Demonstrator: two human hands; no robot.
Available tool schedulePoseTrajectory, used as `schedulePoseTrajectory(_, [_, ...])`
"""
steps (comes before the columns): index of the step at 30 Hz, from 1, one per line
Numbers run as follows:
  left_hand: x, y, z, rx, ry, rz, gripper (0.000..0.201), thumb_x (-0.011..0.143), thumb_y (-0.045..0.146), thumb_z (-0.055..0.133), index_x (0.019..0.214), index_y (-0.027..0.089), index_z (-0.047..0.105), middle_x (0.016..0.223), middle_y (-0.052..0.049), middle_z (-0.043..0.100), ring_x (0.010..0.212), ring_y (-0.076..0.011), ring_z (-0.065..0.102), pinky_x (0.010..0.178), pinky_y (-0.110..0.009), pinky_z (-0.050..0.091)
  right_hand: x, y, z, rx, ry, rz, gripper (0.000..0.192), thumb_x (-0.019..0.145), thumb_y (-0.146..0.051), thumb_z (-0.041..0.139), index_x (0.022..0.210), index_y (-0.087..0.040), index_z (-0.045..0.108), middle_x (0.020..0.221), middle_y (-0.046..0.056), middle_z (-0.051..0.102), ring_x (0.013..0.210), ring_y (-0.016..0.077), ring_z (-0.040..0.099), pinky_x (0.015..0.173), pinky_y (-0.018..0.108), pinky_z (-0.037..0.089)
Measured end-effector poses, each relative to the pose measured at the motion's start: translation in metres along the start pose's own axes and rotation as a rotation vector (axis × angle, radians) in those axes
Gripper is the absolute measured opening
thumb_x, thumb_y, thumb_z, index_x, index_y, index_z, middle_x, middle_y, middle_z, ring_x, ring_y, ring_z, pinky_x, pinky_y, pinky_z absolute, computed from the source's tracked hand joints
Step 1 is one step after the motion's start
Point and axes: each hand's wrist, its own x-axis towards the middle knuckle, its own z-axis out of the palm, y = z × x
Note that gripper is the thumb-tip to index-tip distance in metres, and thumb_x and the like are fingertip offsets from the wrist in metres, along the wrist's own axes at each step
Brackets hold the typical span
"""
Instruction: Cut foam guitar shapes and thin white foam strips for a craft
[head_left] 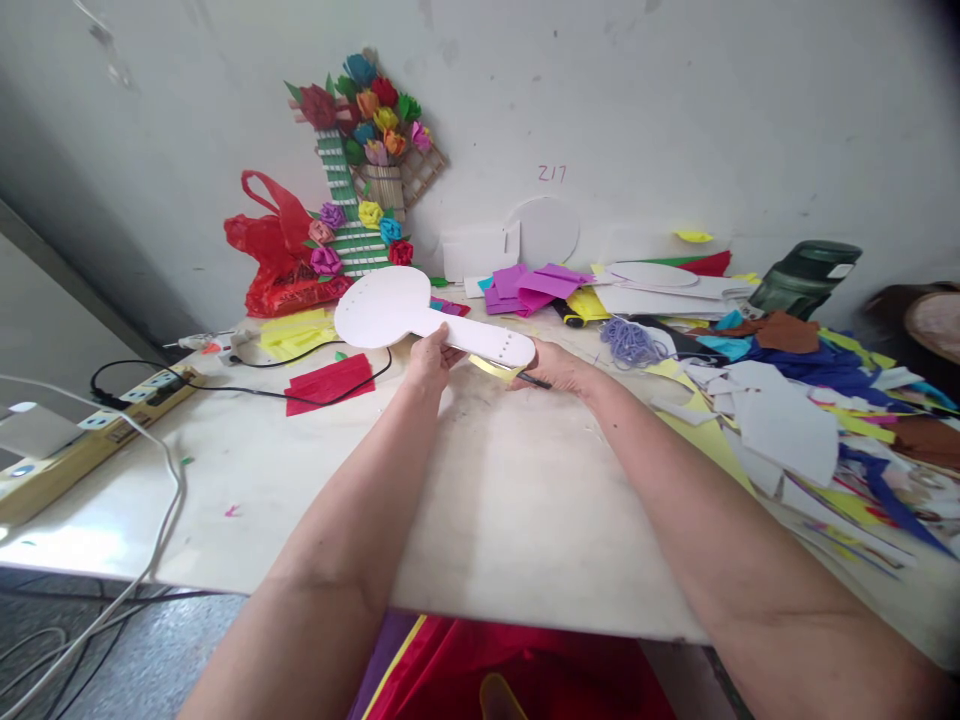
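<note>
Head view. Held up in both hands: white board (384, 305), in front of the flower piece (385, 188), round end nearest to it, handle extending off to its right. Flat, paddle-shaped; notched where disc and handle meet; handle tip rounded. Small dark dots along the rim of the round end; further dots clustered near the handle tip. Yellow strip (489, 368) along the handle's underside. Contact between board and counter (510, 530): cannot tell.

Left hand (432, 360): grip narrow, holding the handle close to the notch. Right hand (561, 368): grip narrow, holding the handle tip, fingers mostly hidden; dark slender item (535, 381) protruding beside them, type not identifiable.

Counter: pale, marked with scuffs. Just left of the flower piece: red plastic bag (274, 250). In front: red paper sheets (328, 387). Front-left: yellow paper (295, 336); farther out, power strip (124, 428). Right: white disc (545, 230), purple paper (514, 290). Well to the right: yarn bundle (630, 342), dark green bottle (799, 280), heap of scraps (784, 425). Behind: pale wall (660, 110), spotted with stains. Front-left, below counter level: speckled gray floor (187, 640).

Writing: handwritten mark (553, 174) on the wall, right of the flower piece, reading "217" or "Z17". Bottle label: too small to read.
</note>
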Motion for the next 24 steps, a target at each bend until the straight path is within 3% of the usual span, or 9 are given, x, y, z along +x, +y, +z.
schedulePoseTrajectory(9, [-0.0001, 0.0002, 0.0000, -0.024, -0.019, -0.003, 0.011, 0.077, 0.016, 0.058, 0.087, 0.012, 0.058, 0.066, -0.005, 0.064, 0.064, -0.0160, 0.064, 0.069, -0.030, 0.053, -0.0009, -0.0007, -0.0030, -0.012, -0.006, 0.014, 0.066, 0.046, -0.026, 0.078, 0.109, -0.018, 0.059, 0.107, 0.005, 0.064, 0.096, 0.0190, 0.059, 0.085, 0.033, 0.046])
schedulePoseTrajectory(13, [-0.0002, -0.0001, 0.0001, -0.034, -0.051, 0.001, 0.013, 0.077, 0.017, 0.057, 0.089, 0.012, 0.058, 0.065, -0.005, 0.064, 0.065, -0.0160, 0.064, 0.069, -0.029, 0.053, -0.0018, -0.0018, -0.0038, -0.026, 0.000, 0.047, 0.061, 0.047, -0.029, 0.078, 0.105, -0.018, 0.061, 0.092, 0.004, 0.067, 0.074, 0.0144, 0.060, 0.067, 0.028, 0.050])
schedulePoseTrajectory(17, [0.0009, 0.0000, -0.0008, -0.056, -0.072, 0.026, 0.008, 0.077, 0.016, 0.057, 0.084, 0.013, 0.058, 0.064, -0.004, 0.064, 0.065, -0.0153, 0.064, 0.071, -0.029, 0.053, -0.0032, -0.0021, -0.0018, 0.024, -0.042, 0.137, 0.055, 0.051, -0.031, 0.076, 0.101, -0.015, 0.060, 0.063, -0.002, 0.061, 0.043, 0.0055, 0.043, 0.040, 0.019, 0.036])
schedulePoseTrajectory(20, [0.0012, 0.0008, -0.0014, -0.064, -0.076, 0.029, 0.004, 0.077, 0.016, 0.057, 0.080, 0.013, 0.058, 0.063, -0.003, 0.063, 0.063, -0.0144, 0.064, 0.072, -0.028, 0.052, -0.0037, -0.0024, -0.0001, 0.063, -0.045, 0.140, 0.053, 0.051, -0.030, 0.076, 0.099, -0.014, 0.060, 0.058, -0.003, 0.057, 0.041, 0.0045, 0.038, 0.036, 0.018, 0.030])
schedulePoseTrajectory(24, [0.0003, 0.0012, -0.0011, -0.054, -0.070, 0.027, 0.004, 0.077, 0.016, 0.057, 0.080, 0.013, 0.058, 0.065, -0.003, 0.064, 0.066, -0.0152, 0.064, 0.073, -0.029, 0.052, -0.0044, -0.0037, -0.0003, 0.046, -0.036, 0.130, 0.050, 0.050, -0.030, 0.076, 0.094, -0.013, 0.061, 0.058, -0.002, 0.057, 0.041, 0.0048, 0.040, 0.036, 0.018, 0.030])
